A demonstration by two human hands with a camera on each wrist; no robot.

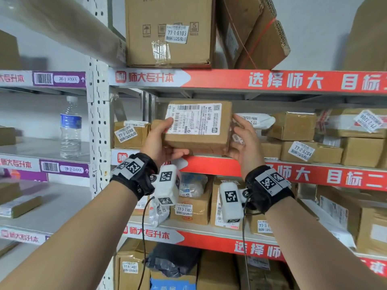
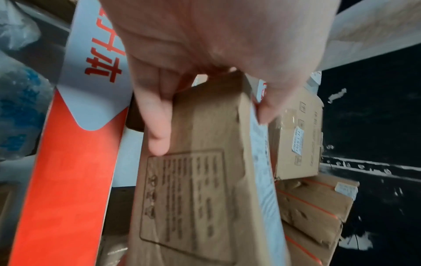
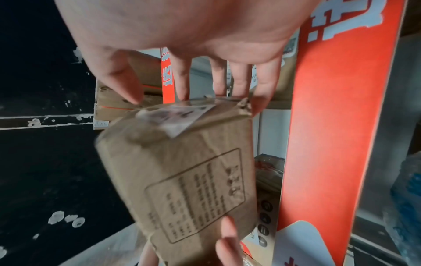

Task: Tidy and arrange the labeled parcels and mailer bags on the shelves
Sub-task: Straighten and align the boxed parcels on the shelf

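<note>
While we hold a brown parcel up in front of the second shelf, its white shipping label faces us. Our left hand grips its left end, thumb on the label side and fingers curled underneath; in the left wrist view the fingers lie along the printed underside of the box. Our right hand is spread open against the right end, fingers nearly straight, touching the taped end flap in the right wrist view. The parcel hangs just above the shelf's red front edge, not resting on it. Behind it on that shelf sit a box labeled 77-2-3208 at the left end, a white mailer bag and a box labeled 77-2-6204 further right
</note>
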